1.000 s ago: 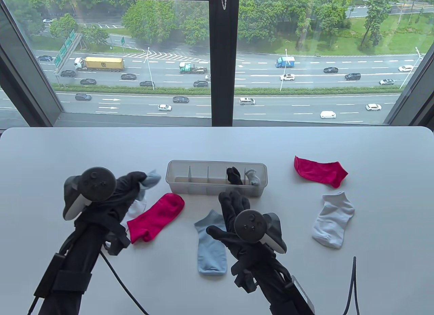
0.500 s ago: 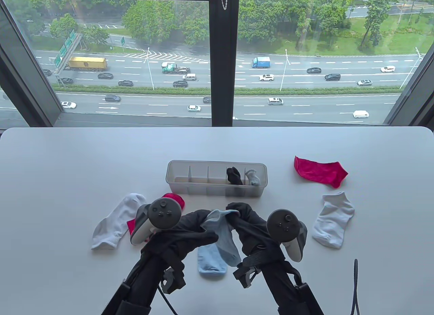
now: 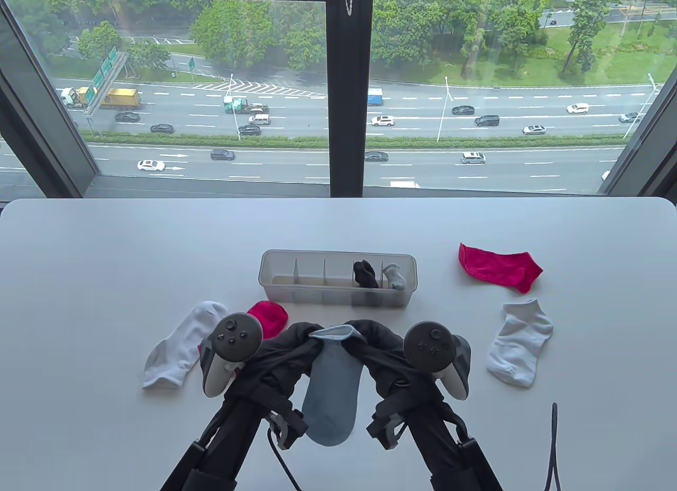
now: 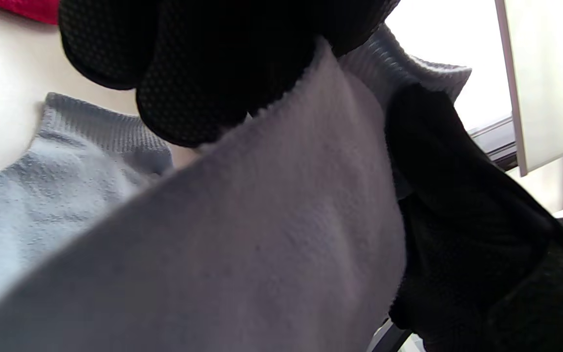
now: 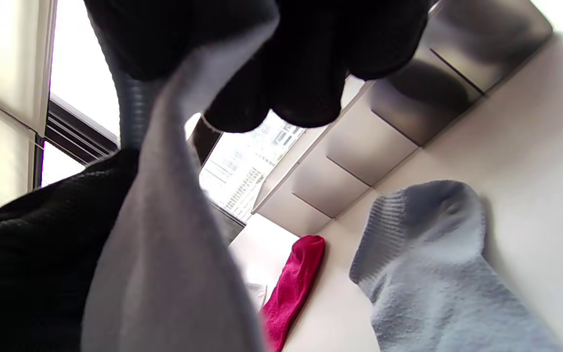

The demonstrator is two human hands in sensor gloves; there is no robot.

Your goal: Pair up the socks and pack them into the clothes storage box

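White worktop point(image 3: 106, 237) under a window. Clear divided storage box point(image 3: 296, 295) at centre; a black sock point(image 3: 365, 273) and a grey sock point(image 3: 395, 277) sit in its two right-hand compartments. Red sock point(image 3: 500, 268) and white sock point(image 3: 518, 343) lie right of the box, well apart from it. Left: another white sock point(image 3: 177, 345), and a red sock point(image 3: 268, 316) partly hidden behind the left tracker.

Left hand point(image 3: 293, 348) and right hand point(image 3: 373, 340) each pinch the cuff of one light blue sock point(image 3: 332, 390), fingers curled, holding it up in front of the box. Second light blue sock point(image 5: 438, 274) lies flat on the worktop beneath, seen only in wrist views.
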